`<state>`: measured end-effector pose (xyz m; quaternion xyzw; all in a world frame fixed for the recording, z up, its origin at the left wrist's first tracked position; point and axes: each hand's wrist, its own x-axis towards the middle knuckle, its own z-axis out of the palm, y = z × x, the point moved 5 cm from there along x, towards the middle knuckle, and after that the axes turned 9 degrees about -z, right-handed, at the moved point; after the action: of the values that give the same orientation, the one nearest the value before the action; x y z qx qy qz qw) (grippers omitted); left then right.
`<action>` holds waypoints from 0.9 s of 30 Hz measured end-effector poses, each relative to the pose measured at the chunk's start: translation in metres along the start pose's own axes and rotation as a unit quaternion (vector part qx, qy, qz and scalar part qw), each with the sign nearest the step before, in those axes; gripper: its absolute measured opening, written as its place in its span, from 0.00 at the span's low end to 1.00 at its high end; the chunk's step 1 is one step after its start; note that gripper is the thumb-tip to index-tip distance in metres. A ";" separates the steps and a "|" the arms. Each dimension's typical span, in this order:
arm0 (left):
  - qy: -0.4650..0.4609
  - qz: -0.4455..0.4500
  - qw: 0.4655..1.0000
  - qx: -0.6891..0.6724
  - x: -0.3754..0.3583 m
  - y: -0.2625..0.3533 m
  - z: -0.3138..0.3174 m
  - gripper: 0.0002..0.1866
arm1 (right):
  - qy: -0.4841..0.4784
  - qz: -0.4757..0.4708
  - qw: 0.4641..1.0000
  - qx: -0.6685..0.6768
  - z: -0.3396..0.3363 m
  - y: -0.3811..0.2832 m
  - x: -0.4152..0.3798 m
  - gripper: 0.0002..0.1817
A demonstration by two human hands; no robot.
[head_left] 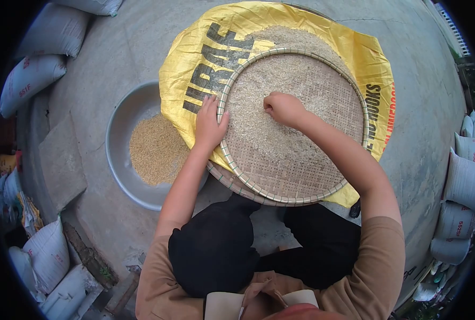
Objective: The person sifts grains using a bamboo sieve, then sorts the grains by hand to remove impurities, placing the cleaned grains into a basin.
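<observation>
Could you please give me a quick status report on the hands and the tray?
Left hand flat on woven tray rim. Right hand pinching in the rice. Metal basin of grain at left; nothing blocking.

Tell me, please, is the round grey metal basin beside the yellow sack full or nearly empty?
Partly filled: the round grey metal basin holds a shallow heap of brownish grain, with bare metal around it.
</observation>
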<state>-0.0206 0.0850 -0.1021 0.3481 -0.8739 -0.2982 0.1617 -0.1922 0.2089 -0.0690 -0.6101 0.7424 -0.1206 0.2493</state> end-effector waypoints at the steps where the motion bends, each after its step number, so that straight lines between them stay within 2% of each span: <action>1: 0.001 0.003 1.000 -0.002 0.000 0.000 0.000 0.25 | 0.003 0.003 1.000 -0.009 -0.002 -0.001 0.000 0.05; 4: 0.001 -0.002 1.000 -0.003 -0.001 0.000 0.000 0.25 | -0.019 0.034 0.999 -0.028 -0.010 0.002 0.004 0.05; 7: 0.006 0.003 1.000 0.000 -0.001 0.001 -0.001 0.25 | -0.021 0.026 0.999 -0.010 -0.023 -0.017 0.014 0.07; 8: 0.005 0.003 1.000 0.000 -0.001 0.000 -0.001 0.25 | -0.043 0.028 0.986 0.157 -0.025 -0.030 0.018 0.09; 9: 0.002 0.008 1.000 0.005 0.000 0.000 -0.001 0.25 | -0.064 0.030 0.944 0.321 -0.034 -0.054 0.020 0.11; 11: -0.003 0.016 1.000 0.012 0.000 0.003 -0.002 0.25 | -0.044 -0.065 0.819 0.568 -0.053 -0.097 0.019 0.14; 12: -0.030 -0.001 0.999 -0.018 0.002 0.002 -0.001 0.25 | -0.040 -0.065 0.818 0.570 -0.052 -0.098 0.024 0.14; 14: -0.055 -0.013 0.997 -0.045 0.003 0.002 0.000 0.25 | 0.017 -0.105 0.881 0.461 -0.056 -0.092 0.037 0.15; 15: -0.028 -0.001 0.999 -0.023 0.001 -0.001 0.002 0.25 | 0.026 -0.067 0.899 0.432 -0.051 -0.079 0.040 0.15; 16: -0.001 0.009 1.000 -0.002 0.000 0.000 0.000 0.25 | 0.027 -0.069 0.899 0.431 -0.047 -0.071 0.038 0.15; 18: 0.003 0.008 1.000 -0.005 0.000 -0.001 0.000 0.25 | 0.040 -0.001 0.969 0.244 -0.037 -0.046 0.028 0.12; 19: 0.006 0.010 1.000 -0.004 0.000 -0.001 0.000 0.25 | 0.038 -0.001 0.969 0.243 -0.030 -0.036 0.024 0.12; 21: 0.008 0.008 1.000 -0.004 -0.001 -0.001 0.000 0.25 | 0.035 -0.016 0.993 0.114 -0.019 -0.020 0.016 0.08; 24: 0.004 0.005 1.000 -0.002 0.000 0.000 -0.001 0.25 | 0.035 -0.051 0.996 0.060 -0.008 -0.012 0.010 0.07; 27: 0.005 0.004 1.000 -0.007 -0.001 0.000 0.000 0.25 | 0.000 -0.039 0.997 0.062 0.000 -0.010 0.009 0.06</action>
<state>-0.0196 0.0852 -0.1021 0.3449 -0.8726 -0.3013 0.1700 -0.1851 0.1977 -0.0663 -0.6220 0.7091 -0.1760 0.2816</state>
